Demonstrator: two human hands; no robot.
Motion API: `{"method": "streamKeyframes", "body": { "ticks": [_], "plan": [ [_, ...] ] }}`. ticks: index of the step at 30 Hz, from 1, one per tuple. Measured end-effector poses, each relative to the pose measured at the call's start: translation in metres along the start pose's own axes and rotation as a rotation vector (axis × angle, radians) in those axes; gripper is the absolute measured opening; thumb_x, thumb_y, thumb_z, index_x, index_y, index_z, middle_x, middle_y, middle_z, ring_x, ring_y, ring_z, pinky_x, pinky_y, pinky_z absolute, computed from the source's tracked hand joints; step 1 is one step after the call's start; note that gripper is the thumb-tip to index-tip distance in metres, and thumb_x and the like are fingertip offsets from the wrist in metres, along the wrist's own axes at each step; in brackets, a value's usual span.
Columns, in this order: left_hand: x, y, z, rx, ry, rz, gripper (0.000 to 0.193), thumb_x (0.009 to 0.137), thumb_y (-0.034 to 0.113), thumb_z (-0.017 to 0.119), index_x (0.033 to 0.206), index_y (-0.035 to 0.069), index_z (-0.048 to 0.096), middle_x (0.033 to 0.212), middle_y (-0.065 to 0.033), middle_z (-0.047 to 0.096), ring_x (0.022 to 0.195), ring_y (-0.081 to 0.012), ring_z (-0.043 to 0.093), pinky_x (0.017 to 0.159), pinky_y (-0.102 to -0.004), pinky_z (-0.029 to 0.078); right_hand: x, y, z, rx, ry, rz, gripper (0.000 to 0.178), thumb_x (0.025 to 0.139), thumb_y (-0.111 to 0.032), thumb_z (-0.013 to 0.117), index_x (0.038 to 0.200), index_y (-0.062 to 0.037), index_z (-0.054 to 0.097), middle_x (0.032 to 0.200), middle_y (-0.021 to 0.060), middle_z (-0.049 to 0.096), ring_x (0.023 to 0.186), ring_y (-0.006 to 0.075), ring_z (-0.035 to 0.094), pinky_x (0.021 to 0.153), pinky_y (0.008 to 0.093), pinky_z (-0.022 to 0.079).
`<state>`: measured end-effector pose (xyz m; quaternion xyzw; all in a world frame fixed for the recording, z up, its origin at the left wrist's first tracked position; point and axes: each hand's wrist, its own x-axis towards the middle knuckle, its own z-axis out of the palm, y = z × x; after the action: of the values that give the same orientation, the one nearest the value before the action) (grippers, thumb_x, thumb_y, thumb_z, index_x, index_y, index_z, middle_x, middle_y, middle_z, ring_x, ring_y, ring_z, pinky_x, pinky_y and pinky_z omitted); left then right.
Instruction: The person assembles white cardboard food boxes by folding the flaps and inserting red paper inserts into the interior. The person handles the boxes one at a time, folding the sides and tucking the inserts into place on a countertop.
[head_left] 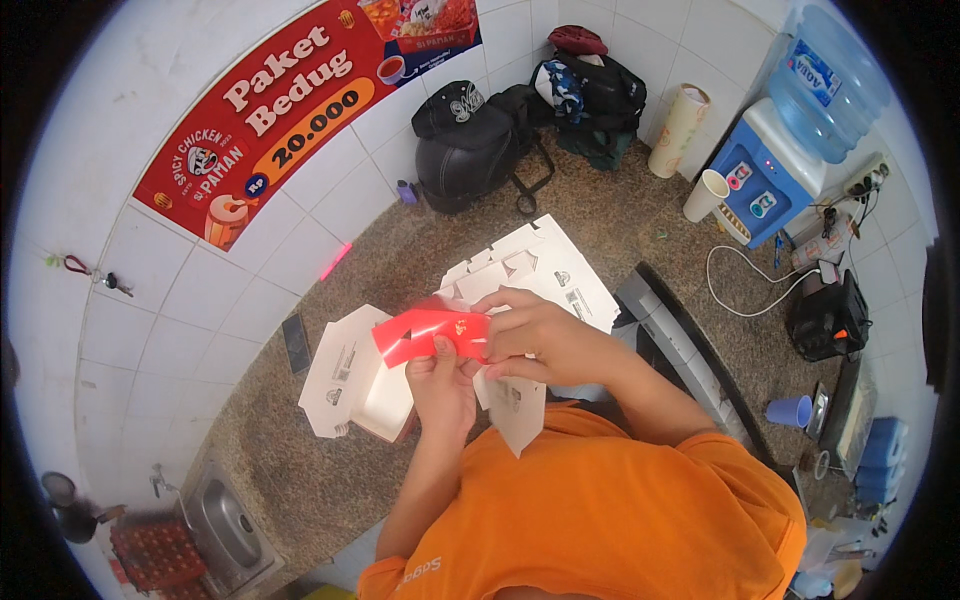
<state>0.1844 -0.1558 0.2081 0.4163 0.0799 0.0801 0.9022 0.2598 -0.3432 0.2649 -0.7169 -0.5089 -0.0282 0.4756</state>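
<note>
In front of me, both hands are at a glossy red folded piece (425, 335), with a small pale print on it; paper or plastic, I cannot tell. My left hand (445, 395) grips its lower edge, thumb on top. My right hand (540, 335) closes its fingers on the right end, which they partly hide. Just under my right hand a white carton panel (516, 405) hangs down with a pointed end. To the left stands an opened white carton box (340, 375), its printed lid folded outward. Beyond my hands lie flat white cartons (550, 262), stacked.
A dark phone (296, 343) lies by the wall. Along the back are a black helmet (460, 170), a backpack (600, 100) and a paper roll (680, 130). A paper cup (707, 195) stands by the blue water dispenser (765, 165). A sink (225, 525) is at lower left.
</note>
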Motion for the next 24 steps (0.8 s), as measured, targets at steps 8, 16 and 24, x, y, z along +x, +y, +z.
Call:
{"method": "streamKeyframes", "body": {
  "ticks": [8, 16, 24],
  "plan": [
    [-0.01, 0.002, 0.02, -0.148, -0.003, -0.114, 0.043, 0.113, 0.032, 0.054, 0.141, 0.0, 0.056, 0.13, -0.018, 0.072, 0.115, -0.0286, 0.074, 0.104, -0.0452, 0.061, -0.004, -0.009, 0.026, 0.243, 0.391, 0.248, 0.011, 0.091, -0.008, 0.08, 0.089, -0.0025, 0.071, 0.098, 0.0103, 0.069, 0.106, 0.0329, 0.068, 0.105, 0.0455, 0.051],
    [-0.002, -0.003, 0.004, -0.071, -0.041, -0.105, 0.04, 0.113, 0.029, 0.056, 0.14, 0.0, 0.056, 0.131, -0.0163, 0.07, 0.116, -0.0273, 0.073, 0.103, -0.0443, 0.062, -0.006, -0.002, 0.01, 0.105, 0.169, 0.121, 0.013, 0.091, -0.008, 0.08, 0.089, -0.0024, 0.068, 0.103, 0.0116, 0.064, 0.11, 0.0335, 0.065, 0.101, 0.0449, 0.052],
    [-0.016, -0.004, 0.01, 0.357, -0.121, 0.007, 0.021, 0.11, 0.015, 0.061, 0.122, -0.001, 0.068, 0.106, -0.0083, 0.075, 0.096, -0.0141, 0.072, 0.081, -0.0323, 0.059, -0.023, -0.002, 0.033, -0.179, 0.283, 0.192, 0.056, 0.077, -0.022, 0.092, 0.125, -0.0085, 0.066, 0.127, 0.0182, 0.055, 0.123, 0.0385, 0.06, 0.101, 0.0488, 0.048]
  ]
}}
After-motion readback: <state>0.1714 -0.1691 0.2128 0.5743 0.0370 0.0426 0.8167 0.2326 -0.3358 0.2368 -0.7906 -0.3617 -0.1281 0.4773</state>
